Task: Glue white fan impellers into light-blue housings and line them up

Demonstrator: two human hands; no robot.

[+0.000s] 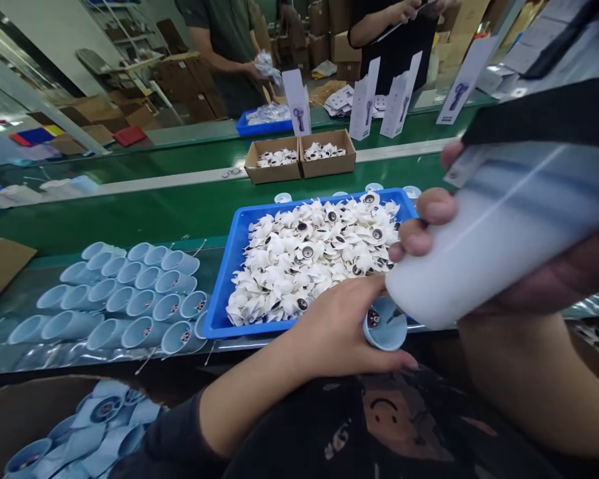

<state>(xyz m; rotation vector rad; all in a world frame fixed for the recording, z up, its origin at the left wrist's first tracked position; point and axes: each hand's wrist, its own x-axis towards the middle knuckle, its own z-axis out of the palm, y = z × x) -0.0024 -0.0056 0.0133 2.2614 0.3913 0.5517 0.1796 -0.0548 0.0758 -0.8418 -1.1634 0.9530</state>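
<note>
My left hand (342, 326) is wrapped round a light blue plastic fan housing (389, 338), its open end facing me, with a small motor and wires inside. My right hand (424, 226) grips a large white cylindrical tool (484, 239) with a black upper part. The tool's rounded lower end hangs tilted over the housing. A thin dark tip shows inside the housing, though I cannot tell if it touches anything. Just beyond my hands stands a blue tray (229, 266) heaped with white fan blades (299, 256).
Rows of light blue housings (142, 303) lie left of the tray. More housings (100, 419) fill a cardboard box at lower left. Two small cartons (272, 174) and several white product boxes (295, 100) stand behind. Two people (224, 53) are across the green conveyor (190, 213).
</note>
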